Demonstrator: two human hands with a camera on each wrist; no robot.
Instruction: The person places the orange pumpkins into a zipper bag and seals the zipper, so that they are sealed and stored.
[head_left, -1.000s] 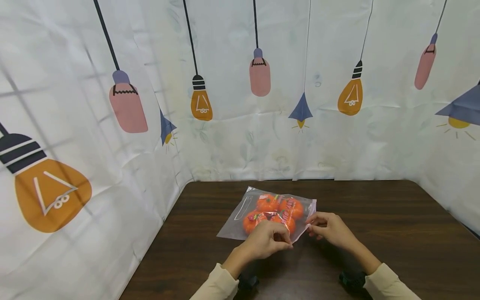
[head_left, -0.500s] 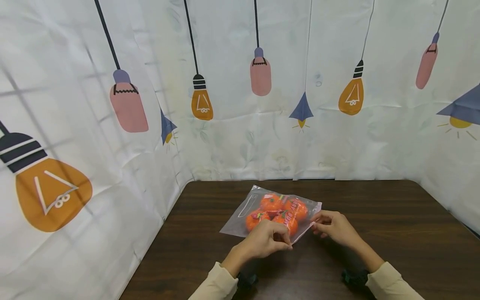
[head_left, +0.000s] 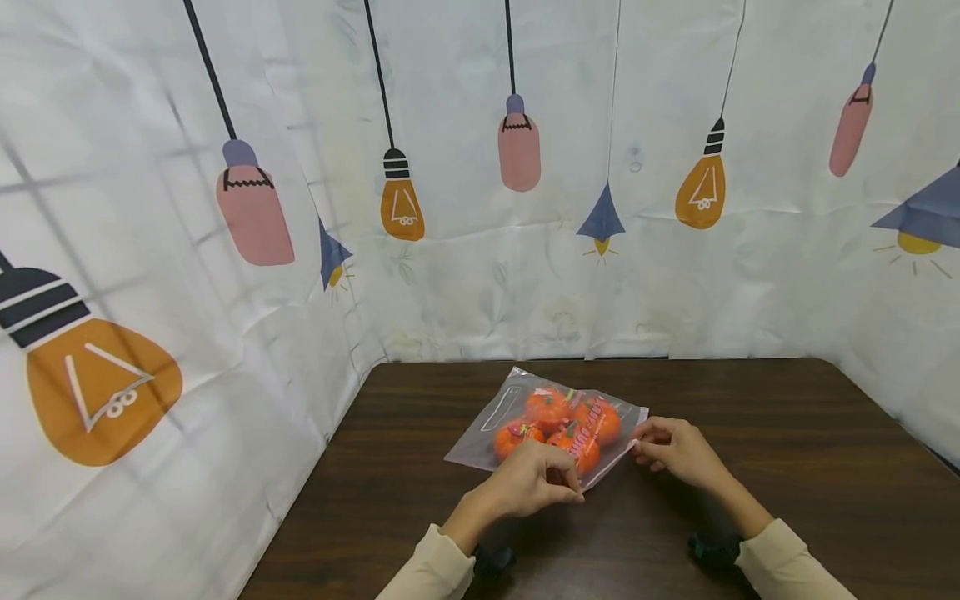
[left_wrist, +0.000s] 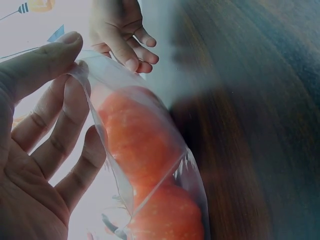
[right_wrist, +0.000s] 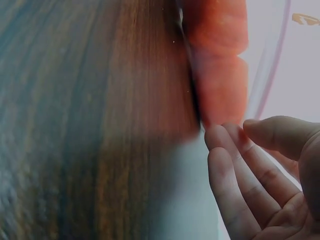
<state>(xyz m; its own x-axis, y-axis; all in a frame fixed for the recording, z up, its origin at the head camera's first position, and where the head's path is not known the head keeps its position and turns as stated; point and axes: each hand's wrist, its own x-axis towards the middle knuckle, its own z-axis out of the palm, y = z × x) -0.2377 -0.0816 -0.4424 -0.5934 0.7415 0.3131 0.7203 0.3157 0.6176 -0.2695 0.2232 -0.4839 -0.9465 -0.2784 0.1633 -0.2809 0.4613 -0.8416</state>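
Note:
A clear plastic bag (head_left: pixel 476 446) with pink lettering lies on the dark table. Inside it are several round orange-red fruits (head_left: pixel 549 407), their lower ones partly behind my left hand (head_left: pixel 534 481). With thumb and forefinger, that hand pinches the near end of the bag's edge; the left wrist view shows the film (left_wrist: pixel 95 107) caught at the fingertips. My right hand (head_left: pixel 681 454) pinches the edge's other end, at the bag's right corner. In the right wrist view its thumb and fingers (right_wrist: pixel 250 177) meet at the bag beside the fruits.
The brown wood-grain table (head_left: pixel 765 433) extends around the bag on all sides. A white cloth (head_left: pixel 450 292) printed with lamps hangs behind the table and along its sides. Dark straps (head_left: pixel 712 550) sit by both cuffs.
My right hand has moved a little to the right, and the bag with its fruits has shifted right and slightly away with it. The left hand has stayed almost in place.

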